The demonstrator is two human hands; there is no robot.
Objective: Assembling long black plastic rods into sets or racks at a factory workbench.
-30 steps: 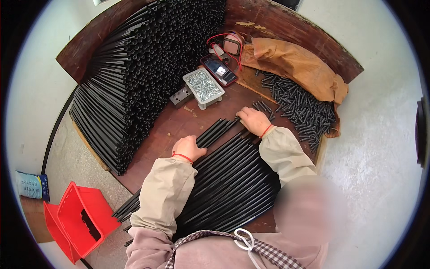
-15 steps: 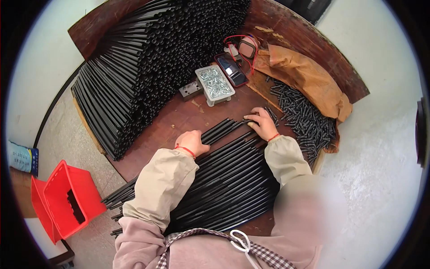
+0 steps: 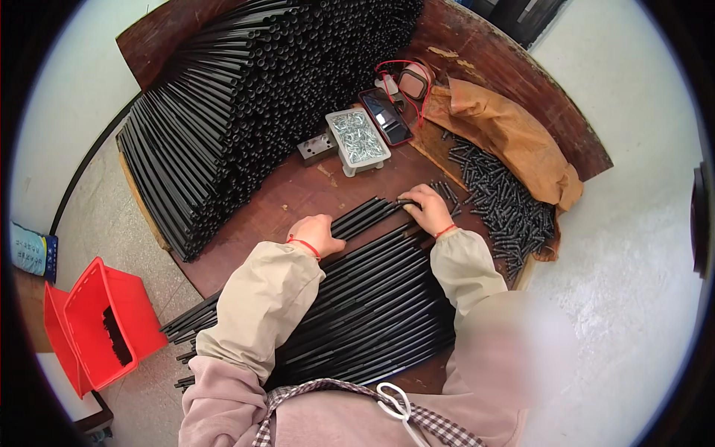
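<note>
My left hand (image 3: 316, 235) is closed around a small bunch of black tubes (image 3: 363, 218), whose far ends stick out to the right of it. With thumb and fingers, my right hand (image 3: 427, 210) pinches a small black fitting (image 3: 404, 202) at the end of one tube in that bunch. Whether the fitting sits inside the tube I cannot tell. Below both hands lies a wide layer of black tubes (image 3: 372, 305), side by side on the brown table (image 3: 257, 216). A few loose fittings (image 3: 447, 192) lie just past my right hand.
A big stack of black tubes (image 3: 246, 112) fills the far left. Behind my hands stand a grey tray of small metal parts (image 3: 359, 138), a metal block (image 3: 316, 149) and a phone (image 3: 385, 118). Many fittings (image 3: 503, 201) spill from an orange sack (image 3: 514, 141). Red bins (image 3: 112, 320) stand at left.
My right hand has moved slightly left, closer to the tube ends, with the fitting in its fingers. My left hand keeps its grip on the tubes. The whole view has shifted a little.
</note>
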